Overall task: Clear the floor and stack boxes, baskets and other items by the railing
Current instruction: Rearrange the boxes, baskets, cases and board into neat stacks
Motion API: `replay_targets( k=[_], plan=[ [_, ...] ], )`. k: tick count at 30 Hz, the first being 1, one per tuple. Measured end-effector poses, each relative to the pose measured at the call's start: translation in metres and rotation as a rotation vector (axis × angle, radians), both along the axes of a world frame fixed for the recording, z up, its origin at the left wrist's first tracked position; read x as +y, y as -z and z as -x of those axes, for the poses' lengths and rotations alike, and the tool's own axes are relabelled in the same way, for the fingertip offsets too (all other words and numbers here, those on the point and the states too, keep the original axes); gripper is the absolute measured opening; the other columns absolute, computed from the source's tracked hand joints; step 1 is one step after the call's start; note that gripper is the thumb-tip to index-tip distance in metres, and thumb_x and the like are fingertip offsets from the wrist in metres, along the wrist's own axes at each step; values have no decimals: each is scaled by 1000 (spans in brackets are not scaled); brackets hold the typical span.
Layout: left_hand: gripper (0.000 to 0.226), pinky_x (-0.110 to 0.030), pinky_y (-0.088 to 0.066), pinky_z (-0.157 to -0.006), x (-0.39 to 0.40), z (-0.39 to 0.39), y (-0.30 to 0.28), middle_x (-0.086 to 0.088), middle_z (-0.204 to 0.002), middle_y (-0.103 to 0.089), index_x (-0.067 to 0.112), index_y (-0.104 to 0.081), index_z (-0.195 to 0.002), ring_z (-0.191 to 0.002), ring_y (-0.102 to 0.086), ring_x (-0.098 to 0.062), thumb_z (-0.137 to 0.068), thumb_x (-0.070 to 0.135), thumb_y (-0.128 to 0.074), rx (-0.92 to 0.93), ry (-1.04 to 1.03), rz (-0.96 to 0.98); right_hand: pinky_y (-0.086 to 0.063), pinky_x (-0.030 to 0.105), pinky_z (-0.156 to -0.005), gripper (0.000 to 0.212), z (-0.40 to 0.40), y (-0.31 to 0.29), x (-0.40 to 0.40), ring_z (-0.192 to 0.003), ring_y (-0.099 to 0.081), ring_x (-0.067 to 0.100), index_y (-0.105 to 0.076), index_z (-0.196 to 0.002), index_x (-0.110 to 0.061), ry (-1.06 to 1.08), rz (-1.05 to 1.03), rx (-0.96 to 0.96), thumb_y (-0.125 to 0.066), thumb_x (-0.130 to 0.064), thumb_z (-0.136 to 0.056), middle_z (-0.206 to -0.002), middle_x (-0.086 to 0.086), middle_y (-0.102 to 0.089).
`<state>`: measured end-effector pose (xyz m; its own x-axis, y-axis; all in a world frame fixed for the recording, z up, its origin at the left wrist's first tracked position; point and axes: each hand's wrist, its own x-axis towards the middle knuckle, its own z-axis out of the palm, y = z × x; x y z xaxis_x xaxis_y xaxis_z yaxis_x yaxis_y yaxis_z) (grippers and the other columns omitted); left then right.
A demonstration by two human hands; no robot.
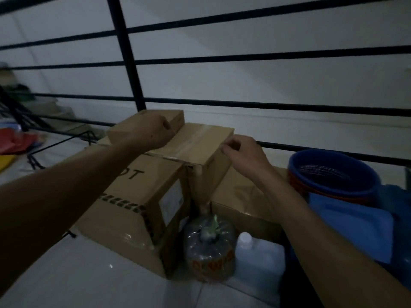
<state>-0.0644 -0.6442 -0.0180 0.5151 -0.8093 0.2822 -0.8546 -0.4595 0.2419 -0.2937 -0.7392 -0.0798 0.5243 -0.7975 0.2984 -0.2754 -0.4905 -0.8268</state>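
Observation:
A taped cardboard box (198,141) sits atop the stack by the black railing (131,70). My left hand (153,130) grips its far left edge and my right hand (242,152) grips its right edge. Behind it lies a smaller flat box (175,116). Under it to the left stands a large printed carton (138,196), and another carton (242,196) stands at the right. A blue basket (333,172) sits on orange ones at the far right.
A wrapped bottle in plastic (209,247) and a white jug (258,261) stand on the white tiled floor (89,274) before the cartons. A blue cloth (351,223) lies at the right. Red and yellow things (15,141) and a wire rack (60,141) are at the left.

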Motion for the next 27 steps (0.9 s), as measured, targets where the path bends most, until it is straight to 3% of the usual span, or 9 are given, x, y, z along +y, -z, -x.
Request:
replay_targets(
  k=[4,8,15,18,20,22,24,26,27],
  plan=[
    [62,-41,-44,-98,-23,-72,22,-15,-144,-49,16,-49,-142,-125,-50,-32,-94,54,-57,88,-113,36,-41,13,-65,14,-68,22,-11,-88,-58,2,-68,-105,-23,-5,-57,16,-62,-32,-96,-97,-11,-64],
    [65,-44,-35,-108,-38,-120,35,-17,-152,-36,20,-39,-149,-136,-38,-36,-96,55,-50,231,-198,-37,-50,23,-73,16,-131,26,-14,-89,-62,8,-64,-107,-21,-15,-130,81,-63,-30,-93,-96,-8,-65],
    [66,-47,-34,-108,-19,-189,22,-15,-149,-36,19,-42,-145,-134,-33,-37,-91,57,-46,456,-320,-78,-46,25,-66,26,-201,-23,-11,-92,-60,9,-58,-112,-25,43,-476,216,-59,-44,-94,-102,-9,-60],
    [64,-50,-33,-110,-14,-215,5,-22,-152,-33,17,-38,-149,-137,-34,-41,-96,48,-54,512,-384,-112,-51,29,-75,42,-231,-42,-15,-100,-61,16,-57,-118,-24,105,-656,259,-59,-54,-91,-113,-4,-62],
    [71,-52,-31,-113,-18,-236,0,-23,-155,-28,15,-32,-152,-141,-30,-42,-95,48,-57,586,-400,-130,-53,29,-78,50,-248,-51,-19,-102,-60,16,-54,-126,-22,112,-733,261,-57,-58,-92,-121,-3,-60],
    [83,-53,-28,-114,-26,-253,1,-21,-158,-22,14,-26,-155,-143,-26,-42,-91,52,-63,668,-430,-153,-45,26,-76,56,-260,-55,-23,-102,-53,13,-46,-138,-19,97,-761,284,-51,-56,-96,-125,-4,-55],
    [102,-55,-35,-111,-36,-263,4,-17,-155,-27,18,-25,-155,-140,-32,-40,-77,64,-71,721,-451,-165,-40,23,-78,63,-268,-51,-30,-104,-48,11,-37,-148,-18,76,-785,279,-49,-55,-98,-134,-2,-51],
    [110,-46,-43,-101,-50,-272,10,-7,-142,-42,19,-31,-150,-128,-44,-28,-63,66,-80,861,-412,-108,-41,23,-87,68,-277,-44,-40,-112,-50,12,-29,-154,-21,53,-800,281,-48,-56,-98,-145,-4,-47],
    [104,-40,-44,-96,-56,-271,13,-2,-134,-45,16,-34,-148,-122,-46,-23,-66,60,-82,922,-400,-82,-41,24,-91,69,-279,-42,-44,-117,-51,13,-28,-155,-23,44,-807,288,-47,-58,-99,-147,-5,-46]
  ],
)
